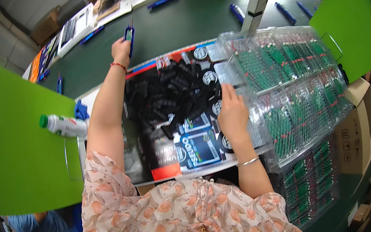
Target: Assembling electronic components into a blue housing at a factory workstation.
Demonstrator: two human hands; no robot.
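At the far left of the work area, my left hand [120,52] is closed on a slim blue plastic casing [129,39]. A bit of green shows inside the casing, and thin points stick up from its far end. My right hand [233,114] reaches forward with its fingers stretched out, beside the near-left edge of the clear plastic trays [259,118]. I see nothing in its fingers; whether the tips touch the tray cannot be made out. Between my hands lies a heap of small black plastic parts [170,91] on a printed, colourful sheet [198,147].
Stacked clear trays hold rows of green circuit boards [282,123]. More blue casings [162,2] are scattered over the dark green table [199,6]. A metal post [255,8] rises behind the trays. A white bottle [66,126] lies at left; a cardboard box [354,137] stands at right.
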